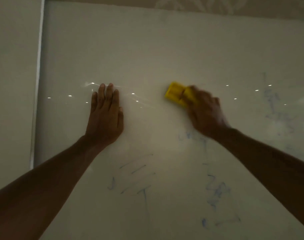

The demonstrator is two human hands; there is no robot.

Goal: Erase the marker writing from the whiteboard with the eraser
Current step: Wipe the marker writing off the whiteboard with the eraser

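The whiteboard (147, 49) fills most of the view. My right hand (205, 111) grips a yellow eraser (175, 92) and presses it against the board near the middle; hand and eraser are motion-blurred. My left hand (105, 115) lies flat on the board to the left, fingers together and pointing up, holding nothing. Faint blue marker writing (139, 181) remains below the hands, with more blue marks lower right (217, 193) and at the far right (276, 108). The board around and above the eraser looks wiped.
The whiteboard's pale frame edge (37, 84) runs down the left side, with plain wall (12, 84) beyond it. A patterned wall strip (199, 4) shows above the board. Small light reflections dot the board surface.
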